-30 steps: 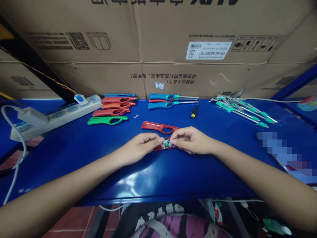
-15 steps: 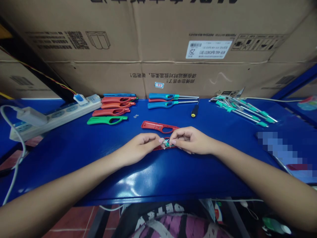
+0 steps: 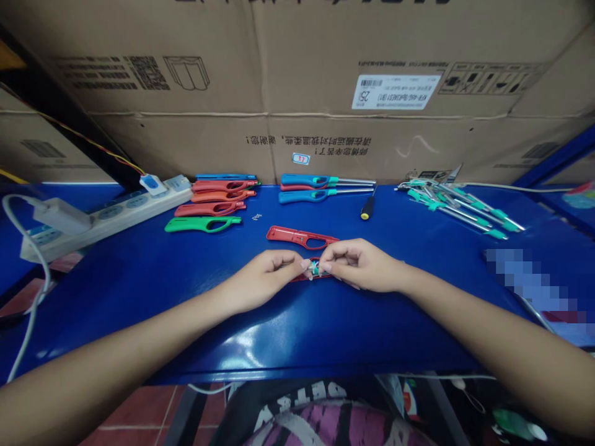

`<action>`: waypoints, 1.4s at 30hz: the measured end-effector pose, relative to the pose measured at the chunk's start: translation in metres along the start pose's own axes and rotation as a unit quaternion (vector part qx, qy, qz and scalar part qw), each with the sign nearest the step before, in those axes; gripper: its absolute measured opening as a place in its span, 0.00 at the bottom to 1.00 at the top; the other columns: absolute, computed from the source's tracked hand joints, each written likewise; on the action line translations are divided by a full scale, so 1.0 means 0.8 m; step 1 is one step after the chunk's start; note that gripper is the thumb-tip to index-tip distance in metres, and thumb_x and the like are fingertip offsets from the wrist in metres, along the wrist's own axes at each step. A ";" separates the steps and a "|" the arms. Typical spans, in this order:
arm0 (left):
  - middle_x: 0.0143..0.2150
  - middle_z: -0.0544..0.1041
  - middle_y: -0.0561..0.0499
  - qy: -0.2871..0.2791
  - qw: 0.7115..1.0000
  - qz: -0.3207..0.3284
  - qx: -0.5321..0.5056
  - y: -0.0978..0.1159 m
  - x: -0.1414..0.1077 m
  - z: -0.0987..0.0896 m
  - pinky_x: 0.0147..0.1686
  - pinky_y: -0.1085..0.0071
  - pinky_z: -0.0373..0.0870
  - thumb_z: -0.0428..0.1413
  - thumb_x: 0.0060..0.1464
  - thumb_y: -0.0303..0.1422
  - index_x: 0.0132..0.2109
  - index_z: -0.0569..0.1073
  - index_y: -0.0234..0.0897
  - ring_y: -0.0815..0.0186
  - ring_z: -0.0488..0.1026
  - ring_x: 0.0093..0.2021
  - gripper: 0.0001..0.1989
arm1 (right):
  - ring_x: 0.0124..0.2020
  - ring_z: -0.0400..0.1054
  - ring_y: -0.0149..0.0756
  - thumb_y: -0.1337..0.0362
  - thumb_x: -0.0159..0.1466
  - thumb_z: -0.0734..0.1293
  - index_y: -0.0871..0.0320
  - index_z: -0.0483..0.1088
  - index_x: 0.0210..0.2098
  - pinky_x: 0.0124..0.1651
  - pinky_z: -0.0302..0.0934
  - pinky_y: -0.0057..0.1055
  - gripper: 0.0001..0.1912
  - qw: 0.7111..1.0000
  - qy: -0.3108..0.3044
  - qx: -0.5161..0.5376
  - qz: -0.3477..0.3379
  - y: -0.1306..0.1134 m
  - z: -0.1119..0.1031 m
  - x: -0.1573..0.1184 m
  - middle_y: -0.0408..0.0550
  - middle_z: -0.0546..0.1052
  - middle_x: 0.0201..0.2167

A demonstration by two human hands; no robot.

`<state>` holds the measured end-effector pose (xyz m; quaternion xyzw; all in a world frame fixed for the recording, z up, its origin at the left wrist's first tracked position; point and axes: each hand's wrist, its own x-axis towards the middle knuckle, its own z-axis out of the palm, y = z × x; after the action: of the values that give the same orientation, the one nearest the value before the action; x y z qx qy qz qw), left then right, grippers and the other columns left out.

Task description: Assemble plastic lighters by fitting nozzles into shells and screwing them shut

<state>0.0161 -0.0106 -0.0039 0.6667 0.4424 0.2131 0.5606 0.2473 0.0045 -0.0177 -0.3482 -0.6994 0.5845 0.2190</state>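
My left hand (image 3: pixel 272 275) and my right hand (image 3: pixel 360 265) meet at the middle of the blue table, fingertips pinched around a small green and silver part (image 3: pixel 315 268). That part sits over a red lighter shell half (image 3: pixel 300 278), mostly hidden under my fingers. Just behind it lies another red shell half (image 3: pixel 297 236), its inside facing up and its right end close to my right hand. How each fingertip grips the small part is too small to tell exactly.
Behind on the left are red, orange and green handles (image 3: pixel 204 224), tiny screws (image 3: pixel 256 217) and a white power strip (image 3: pixel 106 217). Further back are blue lighters (image 3: pixel 304 196), a screwdriver (image 3: pixel 367 207) and a pile of metal rods with green parts (image 3: pixel 460 207). A cardboard box (image 3: pixel 316 74) stands behind.
The view has shifted slightly, so the table items appear a little further right. Both hands keep nearly the same pinch, and the small green part shows slightly more between them.
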 end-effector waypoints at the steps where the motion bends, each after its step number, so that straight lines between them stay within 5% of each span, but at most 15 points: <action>1: 0.27 0.70 0.54 0.000 1.000 0.002 0.000 0.000 0.000 0.000 0.29 0.73 0.55 0.54 0.60 0.46 0.38 0.79 0.33 0.69 0.59 0.27 0.19 | 0.16 0.56 0.23 0.50 0.66 0.67 0.60 0.70 0.35 0.20 0.51 0.24 0.17 1.000 0.002 -0.003 -0.002 0.000 0.000 0.000 0.36 0.66 0.18; 11: 0.31 0.75 0.52 0.013 0.999 0.010 -0.029 -0.003 0.001 0.008 0.35 0.72 0.61 0.53 0.61 0.45 0.34 0.76 0.34 0.68 0.65 0.31 0.19 | 0.24 0.59 0.26 0.52 0.64 0.69 0.61 0.72 0.34 0.27 0.55 0.25 0.17 0.999 0.040 -0.007 -0.019 0.001 0.007 0.004 0.41 0.70 0.25; 19: 0.31 0.74 0.53 0.018 1.000 0.005 -0.018 -0.005 0.002 0.010 0.35 0.73 0.61 0.53 0.60 0.48 0.35 0.75 0.33 0.68 0.65 0.32 0.21 | 0.22 0.60 0.24 0.54 0.64 0.70 0.61 0.72 0.34 0.25 0.56 0.24 0.15 0.998 0.058 0.001 -0.021 0.002 0.010 0.004 0.39 0.69 0.22; 28: 0.21 0.56 0.61 0.028 0.999 0.008 -0.025 -0.001 -0.001 0.007 0.25 0.74 0.50 0.52 0.62 0.48 0.33 0.72 0.35 0.72 0.49 0.22 0.20 | 0.12 0.58 0.20 0.47 0.60 0.73 0.60 0.69 0.33 0.14 0.51 0.21 0.21 0.995 0.052 0.085 0.024 0.001 0.003 0.009 0.38 0.72 0.21; 42: 0.20 0.55 0.60 0.057 0.998 0.005 -0.029 0.000 -0.001 0.018 0.22 0.74 0.48 0.51 0.61 0.48 0.31 0.71 0.36 0.72 0.49 0.21 0.20 | 0.14 0.58 0.20 0.52 0.59 0.75 0.61 0.72 0.33 0.16 0.49 0.21 0.18 0.992 0.097 0.082 0.004 0.004 0.010 0.010 0.39 0.72 0.21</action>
<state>0.0268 -0.0191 -0.0081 0.6392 0.4636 0.2662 0.5529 0.2367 0.0055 -0.0236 -0.3869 -0.6230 0.6045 0.3111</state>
